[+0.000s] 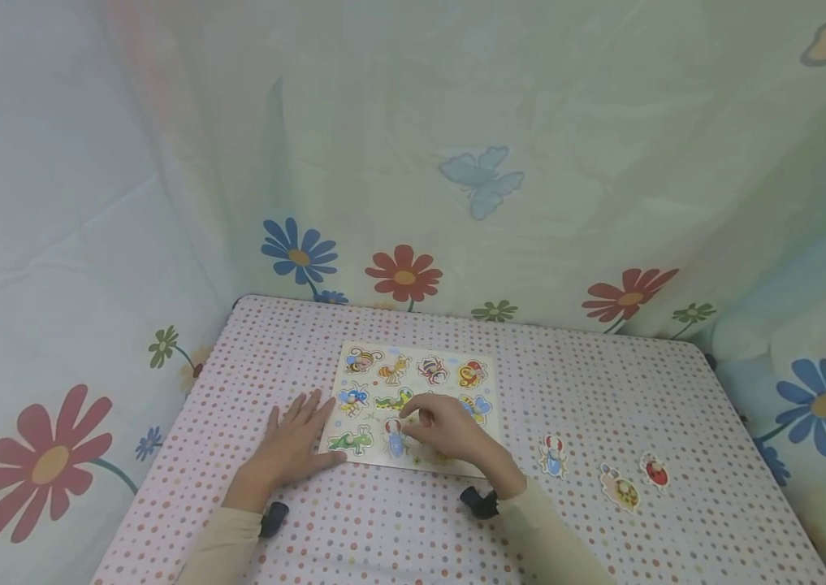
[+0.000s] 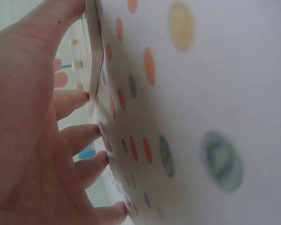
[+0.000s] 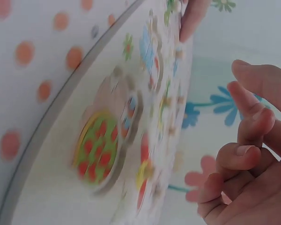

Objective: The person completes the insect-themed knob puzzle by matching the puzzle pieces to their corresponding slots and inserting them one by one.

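Note:
A wooden peg puzzle board (image 1: 420,461) with cartoon insects lies flat on the table. My left hand (image 1: 291,445) rests at its left side with fingers spread, thumb and index finger at the board's edge and the other fingertips on the tablecloth. Above the lower middle of the board is my right hand (image 1: 445,422), its fingers loosely bent and nothing between them. Below its fingertips shows a blue and red beetle picture (image 1: 394,440) on the board. In the right wrist view, a snail-shaped recess (image 3: 100,147) with a red-dotted shell lies beside that hand.
To the right of the board lie a beetle piece (image 1: 553,457), a snail piece (image 1: 620,489) and a ladybug piece (image 1: 654,471). Dotted cloth covers the table (image 1: 383,528). A flower-printed curtain (image 1: 354,122) hangs behind it. Black wrist cameras (image 1: 480,503) sit at both wrists.

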Available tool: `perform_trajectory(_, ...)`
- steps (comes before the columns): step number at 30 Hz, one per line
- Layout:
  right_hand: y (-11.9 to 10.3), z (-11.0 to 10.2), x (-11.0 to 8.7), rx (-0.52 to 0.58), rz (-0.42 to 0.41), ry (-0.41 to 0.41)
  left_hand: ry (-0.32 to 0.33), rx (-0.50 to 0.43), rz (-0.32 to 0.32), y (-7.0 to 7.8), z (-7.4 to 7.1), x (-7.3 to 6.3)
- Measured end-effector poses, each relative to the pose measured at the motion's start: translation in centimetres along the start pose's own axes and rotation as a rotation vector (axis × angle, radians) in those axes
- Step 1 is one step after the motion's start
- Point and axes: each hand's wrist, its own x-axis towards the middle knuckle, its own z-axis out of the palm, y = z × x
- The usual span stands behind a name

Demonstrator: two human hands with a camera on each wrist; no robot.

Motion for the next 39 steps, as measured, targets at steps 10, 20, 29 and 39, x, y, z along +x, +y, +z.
perform_trajectory(10,3.4,-2.6,-3.9,0.172,0.097,0.157,0.002,-0.004,-0.004,0.1,0.2,0.0)
perform_trajectory(20,6.2,-5.3,-8.7,0.206,0.191,0.311,0.008,0.011,-0.001,0.2,0.1,-0.2)
perform_trajectory(29,9.1,-7.0,-13.1,0.127,0.317,0.399,-0.003,0.005,-0.003,0.1,0.2,-0.1)
perform_trajectory(39,10.8,-8.0,-15.7,0.043,0.491,0.387,0.007,0.006,-0.002,0.1,0.1,-0.1)
